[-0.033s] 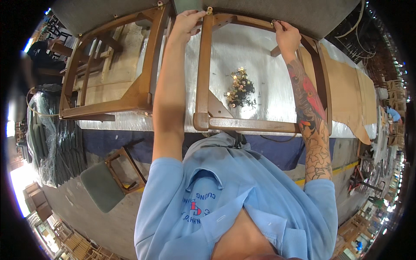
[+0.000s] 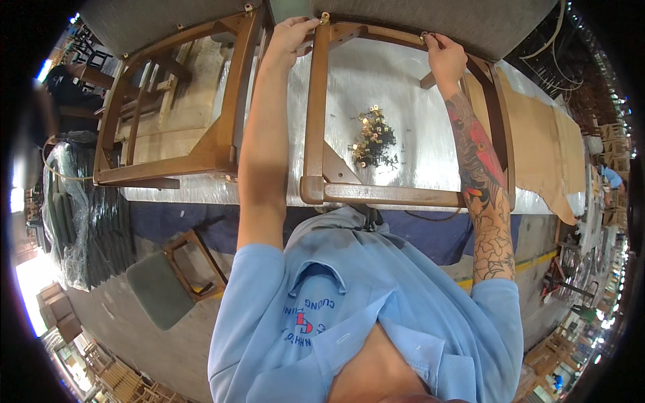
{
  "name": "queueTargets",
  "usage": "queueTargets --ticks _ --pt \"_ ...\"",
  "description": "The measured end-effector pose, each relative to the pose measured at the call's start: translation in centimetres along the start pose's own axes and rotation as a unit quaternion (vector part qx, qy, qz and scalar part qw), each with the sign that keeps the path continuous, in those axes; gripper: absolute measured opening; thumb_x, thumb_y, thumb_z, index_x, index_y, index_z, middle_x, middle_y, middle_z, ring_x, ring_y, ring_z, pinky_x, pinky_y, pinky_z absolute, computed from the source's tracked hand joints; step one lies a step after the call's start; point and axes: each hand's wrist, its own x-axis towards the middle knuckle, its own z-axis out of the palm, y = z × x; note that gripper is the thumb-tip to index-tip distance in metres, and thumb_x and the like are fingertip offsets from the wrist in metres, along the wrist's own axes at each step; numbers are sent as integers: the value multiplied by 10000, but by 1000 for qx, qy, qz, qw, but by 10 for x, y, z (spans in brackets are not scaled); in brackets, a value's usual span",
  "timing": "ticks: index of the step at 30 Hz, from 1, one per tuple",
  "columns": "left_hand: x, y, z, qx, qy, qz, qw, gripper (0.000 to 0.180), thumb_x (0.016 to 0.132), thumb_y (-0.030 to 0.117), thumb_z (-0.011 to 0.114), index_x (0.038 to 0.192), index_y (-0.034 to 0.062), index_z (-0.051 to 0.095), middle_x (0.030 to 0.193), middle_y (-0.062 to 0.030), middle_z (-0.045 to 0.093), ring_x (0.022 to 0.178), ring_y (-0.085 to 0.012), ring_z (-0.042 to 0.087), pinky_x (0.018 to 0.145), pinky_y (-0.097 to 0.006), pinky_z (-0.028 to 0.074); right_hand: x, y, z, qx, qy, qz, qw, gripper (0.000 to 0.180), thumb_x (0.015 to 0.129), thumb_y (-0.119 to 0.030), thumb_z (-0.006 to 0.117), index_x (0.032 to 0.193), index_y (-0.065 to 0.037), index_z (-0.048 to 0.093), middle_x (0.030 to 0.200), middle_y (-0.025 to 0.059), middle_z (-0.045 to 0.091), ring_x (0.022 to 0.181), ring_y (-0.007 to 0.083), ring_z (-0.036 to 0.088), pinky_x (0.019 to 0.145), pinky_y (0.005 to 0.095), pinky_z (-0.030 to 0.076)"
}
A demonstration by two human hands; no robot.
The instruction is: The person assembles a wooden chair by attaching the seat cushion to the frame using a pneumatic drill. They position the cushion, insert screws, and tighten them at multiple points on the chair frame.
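Observation:
A brown wooden chair frame (image 2: pixel 393 195) lies on a plastic-wrapped surface before me, its far rail against a grey panel (image 2: pixel 403 13). My left hand (image 2: pixel 289 41) is at the frame's far left corner, fingers closed, fingertips at a small brass-coloured bracket (image 2: pixel 325 17). Farther right along the same rail, my right hand (image 2: pixel 446 58) pinches another small bracket (image 2: pixel 424 36), mostly hidden by the fingertips. Inside the frame sits a loose pile of brass-coloured brackets and dark screws (image 2: pixel 373 138).
To the left stands a second wooden frame (image 2: pixel 168 171) with brackets along its far rail. Tan sheet material (image 2: pixel 544 141) lies at right. A chair with a grey-green pad (image 2: pixel 160 290) rests on the floor; plastic-wrapped grey pieces (image 2: pixel 84 221) are stacked at left. Someone in dark clothing (image 2: pixel 70 87) is at far left.

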Motion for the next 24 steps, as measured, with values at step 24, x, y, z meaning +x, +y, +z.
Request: queueTargets --ticks 24 --pt "18 -17 -5 -37 -41 -4 998 484 800 252 811 1171 15 610 1028 -59 655 945 -173 608 821 -362 489 14 19 3 49 -45 25 997 333 811 -383 677 998 -120 763 899 121 737 864 332 699 771 402 539"
